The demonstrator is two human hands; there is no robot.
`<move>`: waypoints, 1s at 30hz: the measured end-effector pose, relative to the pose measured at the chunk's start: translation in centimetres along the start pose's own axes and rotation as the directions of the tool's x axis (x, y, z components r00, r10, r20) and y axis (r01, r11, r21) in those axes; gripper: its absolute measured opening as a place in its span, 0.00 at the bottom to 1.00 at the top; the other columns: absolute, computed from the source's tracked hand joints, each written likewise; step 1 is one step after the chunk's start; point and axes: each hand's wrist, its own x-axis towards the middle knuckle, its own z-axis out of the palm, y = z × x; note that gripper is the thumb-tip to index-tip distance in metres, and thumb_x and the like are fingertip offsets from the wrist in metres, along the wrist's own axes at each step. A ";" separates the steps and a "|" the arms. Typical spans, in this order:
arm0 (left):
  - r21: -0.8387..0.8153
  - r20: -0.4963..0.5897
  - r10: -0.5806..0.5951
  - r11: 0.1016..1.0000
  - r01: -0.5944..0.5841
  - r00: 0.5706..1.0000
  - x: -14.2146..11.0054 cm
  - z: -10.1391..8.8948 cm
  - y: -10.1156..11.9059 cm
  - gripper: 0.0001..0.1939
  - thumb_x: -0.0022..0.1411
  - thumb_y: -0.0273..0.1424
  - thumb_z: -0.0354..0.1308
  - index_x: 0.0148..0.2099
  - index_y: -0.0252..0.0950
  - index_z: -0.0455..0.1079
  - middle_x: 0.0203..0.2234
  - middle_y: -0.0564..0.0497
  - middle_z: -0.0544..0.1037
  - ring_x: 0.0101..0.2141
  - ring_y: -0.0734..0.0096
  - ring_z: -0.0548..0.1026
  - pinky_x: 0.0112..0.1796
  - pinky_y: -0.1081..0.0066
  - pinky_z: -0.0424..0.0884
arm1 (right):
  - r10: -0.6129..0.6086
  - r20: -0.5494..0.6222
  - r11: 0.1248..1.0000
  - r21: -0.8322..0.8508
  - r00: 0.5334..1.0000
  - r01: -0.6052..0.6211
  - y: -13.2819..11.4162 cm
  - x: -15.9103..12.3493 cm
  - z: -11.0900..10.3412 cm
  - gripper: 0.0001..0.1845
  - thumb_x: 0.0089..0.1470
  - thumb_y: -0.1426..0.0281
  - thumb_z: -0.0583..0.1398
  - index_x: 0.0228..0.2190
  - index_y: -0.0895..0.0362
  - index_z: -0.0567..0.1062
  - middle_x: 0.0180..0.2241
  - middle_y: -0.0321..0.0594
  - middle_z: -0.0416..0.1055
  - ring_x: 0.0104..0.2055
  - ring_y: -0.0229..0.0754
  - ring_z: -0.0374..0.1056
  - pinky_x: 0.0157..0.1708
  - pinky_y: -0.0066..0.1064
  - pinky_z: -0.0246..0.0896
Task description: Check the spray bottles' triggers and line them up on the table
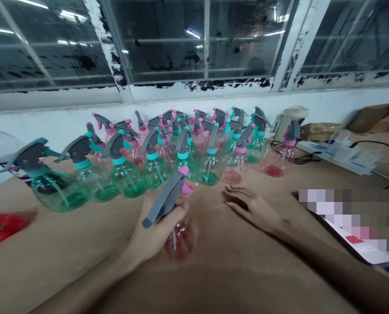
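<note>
My left hand [162,226] is wrapped round the neck of a spray bottle [183,240] with a clear pink body, a grey head and a pink nozzle and trigger. The bottle is upright at the near middle of the table; its grey head shows above my thumb. To the right, my right hand [250,205] is low over the tabletop with its fingers extended and apart, holding nothing. Nearest to it stand a pink spray bottle [235,168] and a green spray bottle [209,170]. Several more green and pink spray bottles stand in rows behind.
A wooden table [93,244] runs up to a white wall below windows. At the right are a pink spray bottle [279,159], a white power strip [341,157] with cables, and a cup [291,120]. A red packet [8,226] lies at the left edge.
</note>
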 end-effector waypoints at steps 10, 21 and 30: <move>-0.046 0.035 -0.013 0.999 0.015 0.999 -0.3 0.2 0.7 0.08 0.59 0.37 0.51 0.35 0.42 0.70 0.26 0.54 0.76 0.28 0.67 0.76 0.32 0.67 0.75 | 0.005 -0.034 0.999 -0.045 0.999 -0.006 0.0 -0.4 0.3 0.20 0.58 0.60 0.53 0.52 0.51 0.68 0.52 0.42 0.69 0.56 0.48 0.62 0.56 0.52 0.55; -0.095 0.077 -0.008 0.995 0.015 0.997 -0.3 0.1 0.3 0.07 0.59 0.36 0.51 0.35 0.42 0.68 0.27 0.53 0.76 0.27 0.69 0.74 0.29 0.69 0.72 | 0.004 -0.003 0.993 -0.119 1.000 -0.005 -0.4 -0.6 0.1 0.18 0.59 0.62 0.53 0.49 0.54 0.70 0.51 0.42 0.70 0.56 0.46 0.62 0.59 0.50 0.51; -0.014 0.003 -0.001 1.000 0.001 1.000 -0.2 0.4 0.8 0.08 0.58 0.34 0.51 0.37 0.40 0.69 0.28 0.54 0.75 0.27 0.68 0.74 0.32 0.67 0.71 | -0.015 -0.029 0.991 -0.136 0.999 0.011 -0.5 -0.8 -0.2 0.16 0.60 0.64 0.53 0.46 0.55 0.72 0.48 0.42 0.72 0.54 0.45 0.64 0.57 0.46 0.56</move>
